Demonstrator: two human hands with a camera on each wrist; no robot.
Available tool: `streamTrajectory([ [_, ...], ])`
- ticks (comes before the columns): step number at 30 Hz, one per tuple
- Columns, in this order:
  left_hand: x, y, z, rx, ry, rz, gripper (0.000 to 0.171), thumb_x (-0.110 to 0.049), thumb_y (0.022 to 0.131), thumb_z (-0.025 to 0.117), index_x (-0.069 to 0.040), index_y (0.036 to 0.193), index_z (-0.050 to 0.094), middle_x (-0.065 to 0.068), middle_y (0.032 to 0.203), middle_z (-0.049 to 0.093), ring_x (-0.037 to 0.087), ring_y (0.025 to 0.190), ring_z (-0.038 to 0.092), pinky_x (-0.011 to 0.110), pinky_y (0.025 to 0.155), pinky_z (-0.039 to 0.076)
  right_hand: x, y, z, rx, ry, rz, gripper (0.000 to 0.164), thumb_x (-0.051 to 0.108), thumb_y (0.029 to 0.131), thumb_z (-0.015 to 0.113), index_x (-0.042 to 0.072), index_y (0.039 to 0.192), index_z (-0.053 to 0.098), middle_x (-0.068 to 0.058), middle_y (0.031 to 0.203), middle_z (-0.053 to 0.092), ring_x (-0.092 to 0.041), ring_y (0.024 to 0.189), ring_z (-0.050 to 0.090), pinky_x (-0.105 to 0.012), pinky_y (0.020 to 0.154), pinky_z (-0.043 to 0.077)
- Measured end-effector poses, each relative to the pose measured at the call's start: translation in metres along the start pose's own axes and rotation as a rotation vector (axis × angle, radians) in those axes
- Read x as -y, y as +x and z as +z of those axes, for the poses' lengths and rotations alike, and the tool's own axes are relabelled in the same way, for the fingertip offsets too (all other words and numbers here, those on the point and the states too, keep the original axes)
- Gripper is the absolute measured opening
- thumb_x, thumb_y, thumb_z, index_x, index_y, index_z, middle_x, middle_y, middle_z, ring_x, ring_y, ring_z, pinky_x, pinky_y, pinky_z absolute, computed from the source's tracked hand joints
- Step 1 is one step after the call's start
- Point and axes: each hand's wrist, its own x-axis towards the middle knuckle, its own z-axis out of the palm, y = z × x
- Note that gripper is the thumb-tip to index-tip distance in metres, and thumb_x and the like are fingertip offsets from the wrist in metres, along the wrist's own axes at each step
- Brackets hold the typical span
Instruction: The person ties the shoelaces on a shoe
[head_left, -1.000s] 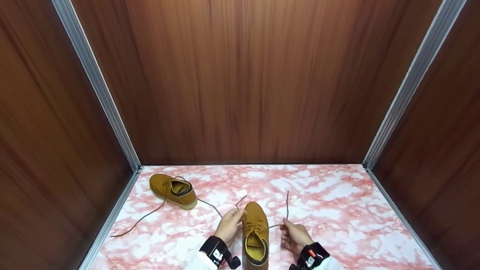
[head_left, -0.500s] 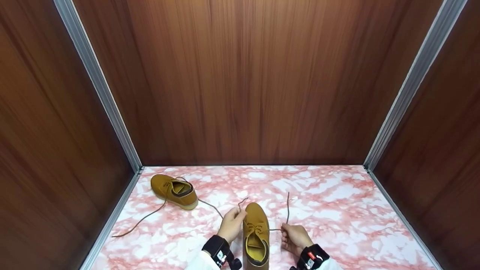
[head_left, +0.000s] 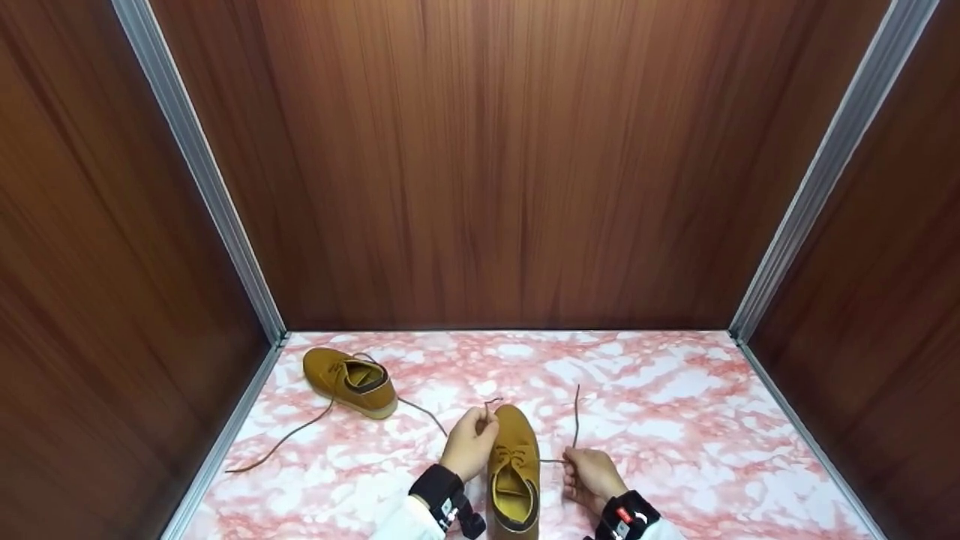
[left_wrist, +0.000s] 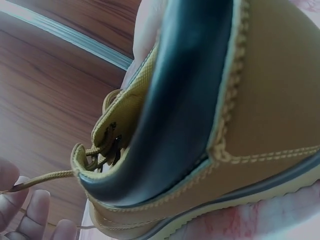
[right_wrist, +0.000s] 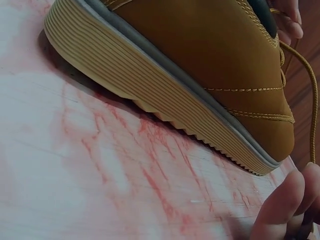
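A tan lace-up shoe (head_left: 516,427) stands between the two hands, its toe towards the back wall. My left hand (head_left: 469,447) pinches the lace on the shoe's left side, close to the toe. A short lace end (head_left: 493,401) sticks out beyond the fingers. On the other side my right hand (head_left: 592,475) pinches the right lace, which runs straight out from the eyelets; its free end (head_left: 577,417) points away from me. In the left wrist view, left-hand fingers (left_wrist: 34,212) hold the lace (left_wrist: 47,177). In the right wrist view, right-hand fingertips (right_wrist: 285,200) show beside the toe.
A second tan shoe (head_left: 337,379) sits at the back left, its long loose lace (head_left: 289,435) spread leftward and another stretching towards my left hand. Brown wood-look panels (head_left: 502,165) enclose the pink-and-white marbled surface (head_left: 660,390) at the back and both sides.
My left hand has shifted a little to the right and forward, nearer the shoe's toe, with the lace in its fingers. My right hand has dropped slightly and still pinches its lace.
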Motion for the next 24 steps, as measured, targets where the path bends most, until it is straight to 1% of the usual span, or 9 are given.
streamTrajectory([
  [5,-0.004,0.003,0.0,-0.017,0.016,0.02,0.009,-0.012,0.094,0.057,-0.006,0.1,0.06,0.009,0.098,0.068,0.01,0.088,0.06,0.023,0.078,0.048,-0.003,-0.001,0.0,0.008,-0.018,-0.019,0.021,0.023,0.1,0.048,0.003,0.097,0.055,0.009,0.061,0.051,-0.005,0.052,0.051,-0.024,0.051,0.05],
  [9,-0.009,0.007,0.0,-0.02,0.027,0.032,0.007,-0.014,0.095,0.057,-0.009,0.097,0.061,0.007,0.099,0.069,0.012,0.092,0.062,0.024,0.08,0.049,-0.003,-0.001,0.001,-0.007,-0.036,-0.021,0.023,0.024,0.099,0.049,0.002,0.099,0.055,0.009,0.061,0.052,-0.005,0.052,0.051,-0.024,0.052,0.051],
  [12,-0.014,0.01,0.001,-0.021,0.033,0.048,0.009,-0.016,0.096,0.057,-0.009,0.096,0.062,0.003,0.095,0.068,0.011,0.091,0.061,0.025,0.08,0.049,-0.004,-0.001,0.002,-0.004,-0.044,-0.025,0.025,0.025,0.1,0.049,0.001,0.101,0.055,0.008,0.063,0.051,-0.005,0.053,0.051,-0.024,0.051,0.05],
  [15,-0.02,0.014,0.003,-0.012,0.028,0.058,0.01,-0.019,0.097,0.057,-0.01,0.097,0.062,0.001,0.094,0.067,0.009,0.088,0.06,0.024,0.08,0.048,-0.005,-0.002,0.003,0.004,-0.04,-0.025,0.025,0.026,0.1,0.048,0.001,0.102,0.053,0.008,0.063,0.05,-0.006,0.052,0.05,-0.024,0.051,0.049],
  [21,-0.031,0.02,0.007,0.012,0.01,0.068,0.011,-0.021,0.098,0.056,-0.012,0.095,0.062,0.0,0.086,0.065,0.006,0.074,0.054,0.022,0.071,0.046,-0.005,-0.002,0.001,0.003,-0.05,-0.034,0.028,0.026,0.1,0.049,-0.001,0.106,0.054,0.008,0.064,0.052,-0.005,0.053,0.052,-0.025,0.052,0.052],
  [24,-0.034,0.022,0.009,0.022,-0.015,0.069,0.012,-0.022,0.097,0.058,-0.011,0.095,0.063,-0.002,0.083,0.063,0.005,0.073,0.054,0.021,0.07,0.046,-0.004,-0.003,0.0,0.003,-0.061,-0.042,0.029,0.026,0.1,0.05,-0.002,0.108,0.055,0.007,0.065,0.054,-0.005,0.054,0.054,-0.025,0.053,0.054],
])
